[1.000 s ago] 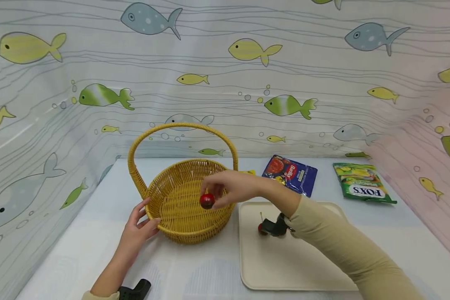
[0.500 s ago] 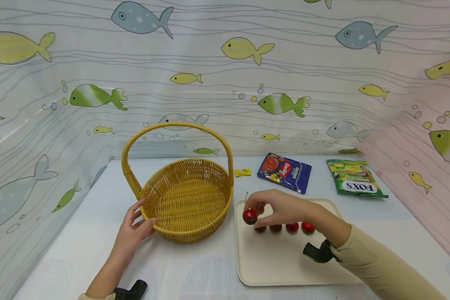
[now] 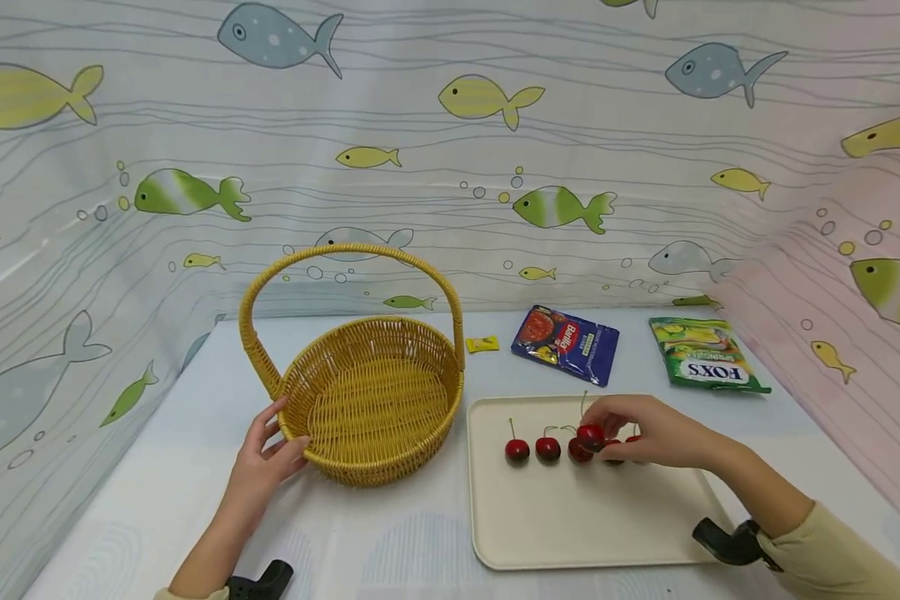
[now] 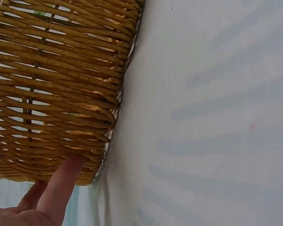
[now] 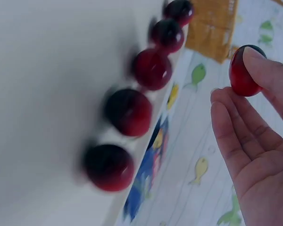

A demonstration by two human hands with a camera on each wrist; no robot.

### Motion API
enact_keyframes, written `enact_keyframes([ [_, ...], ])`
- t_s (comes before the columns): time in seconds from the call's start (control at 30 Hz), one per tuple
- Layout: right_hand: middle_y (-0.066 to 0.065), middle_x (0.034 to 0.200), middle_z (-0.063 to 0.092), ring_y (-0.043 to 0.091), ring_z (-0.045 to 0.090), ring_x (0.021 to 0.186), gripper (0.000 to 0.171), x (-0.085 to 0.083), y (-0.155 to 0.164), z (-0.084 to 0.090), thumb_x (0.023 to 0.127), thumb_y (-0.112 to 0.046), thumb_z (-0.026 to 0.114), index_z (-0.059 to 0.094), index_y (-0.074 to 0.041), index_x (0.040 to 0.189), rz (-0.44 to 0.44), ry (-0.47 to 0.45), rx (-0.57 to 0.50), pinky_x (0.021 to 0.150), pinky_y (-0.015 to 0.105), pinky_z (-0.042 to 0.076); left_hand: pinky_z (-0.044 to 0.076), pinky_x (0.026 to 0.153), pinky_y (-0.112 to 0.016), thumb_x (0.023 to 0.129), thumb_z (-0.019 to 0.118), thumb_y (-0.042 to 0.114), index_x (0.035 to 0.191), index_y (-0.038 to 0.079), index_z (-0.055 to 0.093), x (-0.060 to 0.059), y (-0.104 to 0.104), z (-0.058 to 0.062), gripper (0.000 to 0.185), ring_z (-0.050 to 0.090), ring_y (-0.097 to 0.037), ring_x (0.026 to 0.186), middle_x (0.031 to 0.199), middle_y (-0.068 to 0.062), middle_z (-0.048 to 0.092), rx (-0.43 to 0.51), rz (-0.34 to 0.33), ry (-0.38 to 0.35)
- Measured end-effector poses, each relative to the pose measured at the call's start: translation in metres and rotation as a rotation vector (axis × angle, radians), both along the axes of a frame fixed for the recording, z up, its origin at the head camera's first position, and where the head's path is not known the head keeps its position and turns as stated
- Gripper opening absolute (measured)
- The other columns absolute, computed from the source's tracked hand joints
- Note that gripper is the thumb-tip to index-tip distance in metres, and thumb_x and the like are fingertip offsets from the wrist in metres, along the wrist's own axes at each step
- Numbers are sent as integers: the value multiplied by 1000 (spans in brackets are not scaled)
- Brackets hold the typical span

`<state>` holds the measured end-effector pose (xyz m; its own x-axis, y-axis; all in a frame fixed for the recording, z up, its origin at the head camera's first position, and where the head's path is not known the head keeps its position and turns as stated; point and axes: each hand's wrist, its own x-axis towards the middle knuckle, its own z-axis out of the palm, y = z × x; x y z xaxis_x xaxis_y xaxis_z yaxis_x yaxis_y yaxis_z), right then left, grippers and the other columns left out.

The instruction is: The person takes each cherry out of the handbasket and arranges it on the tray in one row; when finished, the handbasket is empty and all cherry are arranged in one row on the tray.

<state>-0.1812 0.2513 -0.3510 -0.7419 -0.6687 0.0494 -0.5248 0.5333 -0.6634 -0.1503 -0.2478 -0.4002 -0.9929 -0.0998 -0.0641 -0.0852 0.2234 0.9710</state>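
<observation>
My left hand (image 3: 264, 458) holds the near left side of a round wicker basket (image 3: 381, 473) with a tall arched handle. In the left wrist view, the thumb (image 4: 62, 186) presses against its woven wall. Between thumb and fingers, my right hand (image 3: 648, 429) pinches a dark red cherry (image 3: 590, 437) with its stem upward. It hovers over a row of several more cherries (image 3: 517, 452) on a cream tray (image 3: 570, 533). The right wrist view shows the held cherry (image 5: 245, 70) beside the row, and my hand partly covers the row's right end in the head view.
Behind the tray lie a blue Barilla pouch (image 3: 566, 344), a green Fox's candy bag (image 3: 707, 354) and a small yellow packet (image 3: 483, 343). A fish-patterned curtain (image 3: 420, 192) closes off the back and sides of the white table (image 3: 390, 542).
My right hand has carried the cherry rightward from over the basket to over the cherries on the tray. My left hand has stayed at the basket; the head view has shifted slightly.
</observation>
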Motion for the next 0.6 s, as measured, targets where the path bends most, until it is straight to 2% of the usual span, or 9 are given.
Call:
enact_keyframes([
  [0.13,-8,99,61,9,60,86,29,5,27,-9,83,-21,71,59,-21,109,-39,22,-13,74,31,54,53,78,-26,93,57,19,149,20,16,1,0,1,70,42,-30,118,143,-23,20,-15,8,-14],
  [0.33,-8,99,63,8,61,86,29,10,61,-18,81,-17,73,61,-18,108,-97,70,21,76,25,53,52,82,-30,94,55,18,150,20,13,2,-1,2,70,37,-37,122,145,-24,18,-2,-5,-26],
  [0.5,-8,97,63,6,60,84,30,11,84,-24,79,-15,75,61,-15,106,-147,80,53,74,22,53,53,79,-27,93,57,16,149,20,16,0,-1,-1,70,42,-30,118,143,-24,19,1,8,-15],
  [0.6,-5,97,64,6,60,83,31,10,92,-27,77,-13,76,61,-12,105,-153,75,55,73,21,53,53,79,-27,93,58,19,149,20,16,-1,-1,-2,70,42,-31,118,143,-24,19,-1,6,-10],
])
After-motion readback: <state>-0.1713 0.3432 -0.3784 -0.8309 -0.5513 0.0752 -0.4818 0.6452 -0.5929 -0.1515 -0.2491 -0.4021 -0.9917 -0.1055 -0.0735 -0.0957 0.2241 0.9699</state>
